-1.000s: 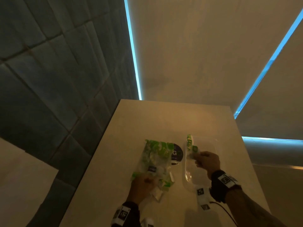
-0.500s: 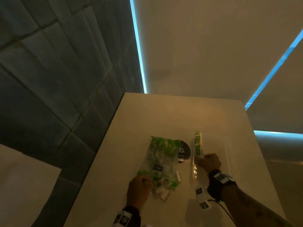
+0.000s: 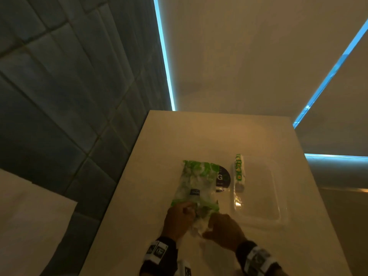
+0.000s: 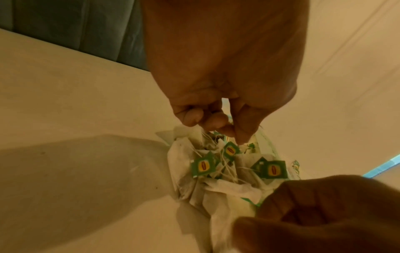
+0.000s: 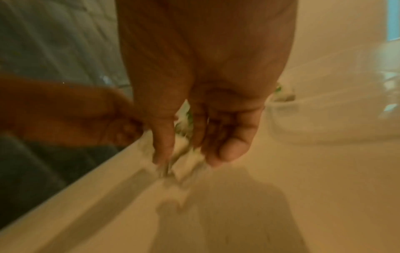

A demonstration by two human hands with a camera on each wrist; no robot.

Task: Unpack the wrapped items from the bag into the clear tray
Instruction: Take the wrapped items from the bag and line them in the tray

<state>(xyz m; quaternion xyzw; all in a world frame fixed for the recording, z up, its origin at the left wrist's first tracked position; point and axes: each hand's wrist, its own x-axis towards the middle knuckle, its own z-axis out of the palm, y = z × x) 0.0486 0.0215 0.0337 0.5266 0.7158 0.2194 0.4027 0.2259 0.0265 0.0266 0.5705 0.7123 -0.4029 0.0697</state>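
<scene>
The clear and green bag (image 3: 196,186) lies on the table, its open mouth toward me. My left hand (image 3: 179,218) pinches the rim of that mouth (image 4: 216,125); white tea bags with green tags (image 4: 229,164) crowd the opening. My right hand (image 3: 221,228) is at the mouth too. In the blurred right wrist view its thumb and fingers (image 5: 225,150) close on a pale piece that looks like a tea bag. The clear tray (image 3: 278,198) sits to the right. One green and white wrapped item (image 3: 240,172) lies along the tray's left rim.
A black round label (image 3: 224,177) shows on the table between bag and tray. The table (image 3: 199,136) ends at a light wall behind. A grey tiled wall drops away past the table's left edge (image 3: 123,186).
My right hand has let go of the wrapped item at the tray's left rim and moved back left to the bag's mouth. The left hand stays on the bag.
</scene>
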